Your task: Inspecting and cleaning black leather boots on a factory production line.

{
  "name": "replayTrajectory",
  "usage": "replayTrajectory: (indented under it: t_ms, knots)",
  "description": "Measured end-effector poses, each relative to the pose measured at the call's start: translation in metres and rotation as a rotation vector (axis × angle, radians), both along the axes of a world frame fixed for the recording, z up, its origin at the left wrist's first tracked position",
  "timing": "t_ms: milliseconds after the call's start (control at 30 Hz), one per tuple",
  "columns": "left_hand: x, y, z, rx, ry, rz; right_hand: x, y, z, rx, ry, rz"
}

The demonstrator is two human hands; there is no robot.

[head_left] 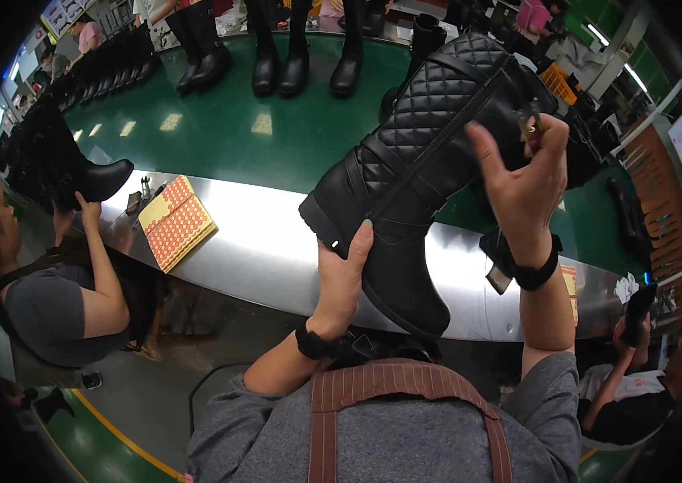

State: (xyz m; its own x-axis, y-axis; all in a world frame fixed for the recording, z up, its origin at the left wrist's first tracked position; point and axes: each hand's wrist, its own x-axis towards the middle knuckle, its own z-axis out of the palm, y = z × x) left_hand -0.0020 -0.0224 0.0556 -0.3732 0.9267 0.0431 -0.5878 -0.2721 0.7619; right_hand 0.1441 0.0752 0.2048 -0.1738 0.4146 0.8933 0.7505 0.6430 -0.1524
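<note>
A tall black boot (405, 266) with a quilted shaft and crossing straps is held tilted over the bench, its toe toward me and its shaft leaning up to the right. My left hand (341, 278) is closed around the heel and ankle, thumb on top. Beside the upper shaft, my right hand (528, 181) grips a small metal tool (530, 122) that looks like thread snips, mostly covered by the fingers. The right thumb stretches out near the shaft. Both wrists wear black straps.
A green conveyor belt (220, 133) runs beyond the metal bench edge (268, 274), with several black boots (293, 72) standing on it. A red-and-yellow patterned pad (178, 224) and small tools (136, 200) lie at left. Co-workers on both sides hold black footwear (87, 173).
</note>
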Motion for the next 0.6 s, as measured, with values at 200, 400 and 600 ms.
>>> replayTrajectory:
  t_ms: [200, 400, 600]
  knots:
    - [0.004, 0.0, -0.001, 0.004, -0.004, 0.001, 0.0, -0.002, -0.006, -0.12, -0.063, -0.141]
    - [0.003, 0.001, 0.004, 0.011, 0.027, 0.011, 0.006, -0.012, -0.015, -0.533, 0.002, 0.365]
    - [-0.02, 0.003, 0.0, -0.121, -0.263, -0.28, 0.044, -0.02, -0.022, -0.563, 0.116, 0.234]
